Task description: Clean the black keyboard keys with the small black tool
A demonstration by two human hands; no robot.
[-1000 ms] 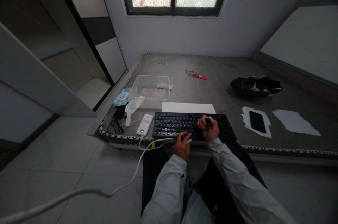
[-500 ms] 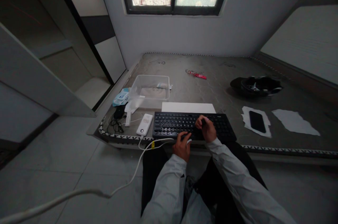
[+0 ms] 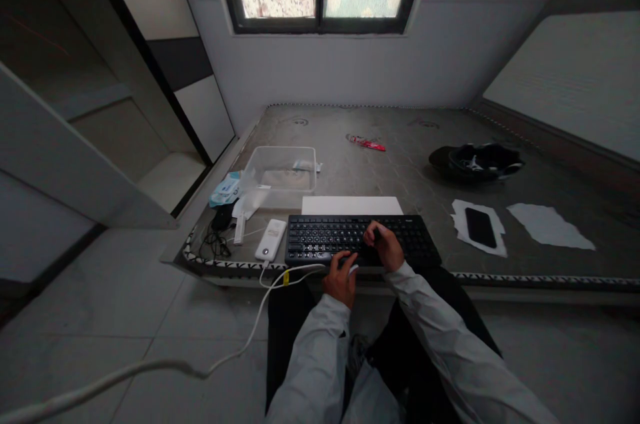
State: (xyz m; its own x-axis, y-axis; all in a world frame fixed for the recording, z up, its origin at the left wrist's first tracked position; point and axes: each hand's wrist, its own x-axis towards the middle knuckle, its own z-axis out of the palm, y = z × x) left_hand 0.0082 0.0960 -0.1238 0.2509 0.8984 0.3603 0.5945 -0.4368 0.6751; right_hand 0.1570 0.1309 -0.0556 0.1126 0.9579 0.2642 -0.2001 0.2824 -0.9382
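Note:
A black keyboard (image 3: 325,237) lies along the front edge of the mattress, across my knees. My left hand (image 3: 341,279) is at its front edge, fingers bent over the lowest keys. A small white thing (image 3: 353,269) shows by the thumb; I cannot make out what it is. Above the right part of the keys, my right hand (image 3: 386,247) is closed, thumb and fingers pinched together. Something dark shows between them, too small to name.
Left of the keyboard are a white power bank (image 3: 271,241) with a white cable (image 3: 260,324), a clear plastic box (image 3: 280,197) and a blue packet (image 3: 225,189). To the right lie a phone (image 3: 481,228) on white paper, another paper sheet (image 3: 550,227) and a black cap (image 3: 477,163).
The whole view has shifted slightly, so things appear a little further left and lower. Both hands keep nearly the same places at the keyboard.

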